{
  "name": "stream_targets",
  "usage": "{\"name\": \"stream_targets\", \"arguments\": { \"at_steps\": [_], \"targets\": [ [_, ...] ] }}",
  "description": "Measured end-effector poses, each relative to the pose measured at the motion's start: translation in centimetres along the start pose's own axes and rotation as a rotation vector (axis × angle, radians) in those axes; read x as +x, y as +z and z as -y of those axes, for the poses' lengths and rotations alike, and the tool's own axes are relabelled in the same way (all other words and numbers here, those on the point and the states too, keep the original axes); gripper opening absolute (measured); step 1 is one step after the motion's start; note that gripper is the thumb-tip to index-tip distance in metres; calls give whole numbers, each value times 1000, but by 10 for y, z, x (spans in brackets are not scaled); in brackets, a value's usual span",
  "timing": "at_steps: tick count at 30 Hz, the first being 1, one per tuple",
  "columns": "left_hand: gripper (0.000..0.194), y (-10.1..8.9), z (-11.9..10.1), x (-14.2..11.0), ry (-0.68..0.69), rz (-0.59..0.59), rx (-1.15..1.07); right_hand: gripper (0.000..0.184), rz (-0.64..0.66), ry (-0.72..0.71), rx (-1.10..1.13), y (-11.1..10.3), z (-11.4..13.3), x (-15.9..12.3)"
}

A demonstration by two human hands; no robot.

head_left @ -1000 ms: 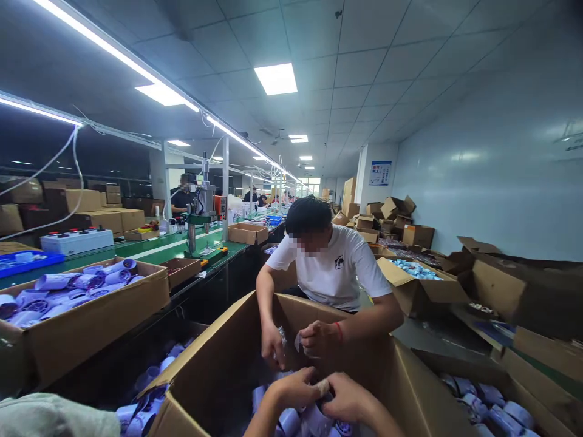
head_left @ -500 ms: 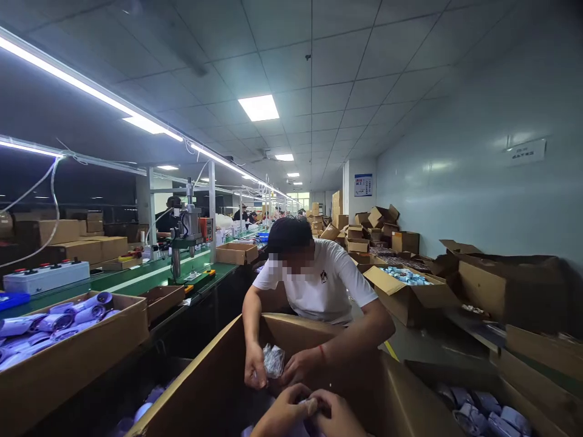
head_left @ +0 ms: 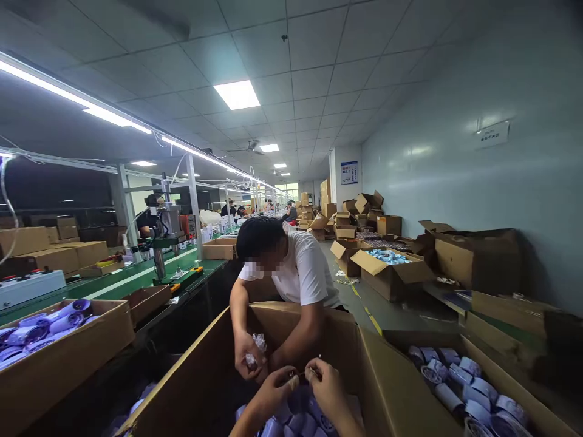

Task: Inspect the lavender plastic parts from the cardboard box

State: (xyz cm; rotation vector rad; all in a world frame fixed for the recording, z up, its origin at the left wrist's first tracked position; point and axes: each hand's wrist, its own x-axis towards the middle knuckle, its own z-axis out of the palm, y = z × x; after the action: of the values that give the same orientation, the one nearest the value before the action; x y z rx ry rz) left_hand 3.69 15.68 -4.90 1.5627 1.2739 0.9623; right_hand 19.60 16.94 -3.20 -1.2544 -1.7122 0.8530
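My left hand (head_left: 274,391) and my right hand (head_left: 327,383) are close together over a large open cardboard box (head_left: 380,388). Both are closed in a pinch with a small gap between them. Something small and thin seems to sit at the fingertips, too small to name. Below my hands, several purple-white plastic housings (head_left: 298,419) fill the bottom of the box. Across from me, a person in a white shirt (head_left: 303,267) leans over the same box. That person's hand (head_left: 246,358) holds crumpled clear plastic wrap (head_left: 259,343).
To my right stands a box of similar cylindrical housings (head_left: 476,388). On the left is another filled carton (head_left: 91,340), beside a green workbench (head_left: 218,267) with a press machine (head_left: 166,224). Open cartons (head_left: 387,273) stand along the right wall.
My hands have come apart slightly and the housings below them now show more. The other person has bent lower, with the wrapped plastic shifted left. My view has turned right.
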Motion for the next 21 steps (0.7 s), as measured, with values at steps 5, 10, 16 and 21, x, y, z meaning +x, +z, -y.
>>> {"name": "stream_targets", "arguments": {
  "at_steps": [5, 10, 16, 21],
  "targets": [
    [47, -2, -4, 1, 48, -31, 87, 18, -41, -19, 7, 3, 1, 0],
    [51, -3, -2, 2, 22, -141, 123, 19, -82, -11, -8, 6, 4, -4],
    [56, -1, -8, -4, 69, -132, 83, 21, -131, -43, 68, 5, 9, -6],
    [54, -3, -15, -4, 59, -174, 163, 20, -131, -46, 56, 4, 12, 0]
  ]
}}
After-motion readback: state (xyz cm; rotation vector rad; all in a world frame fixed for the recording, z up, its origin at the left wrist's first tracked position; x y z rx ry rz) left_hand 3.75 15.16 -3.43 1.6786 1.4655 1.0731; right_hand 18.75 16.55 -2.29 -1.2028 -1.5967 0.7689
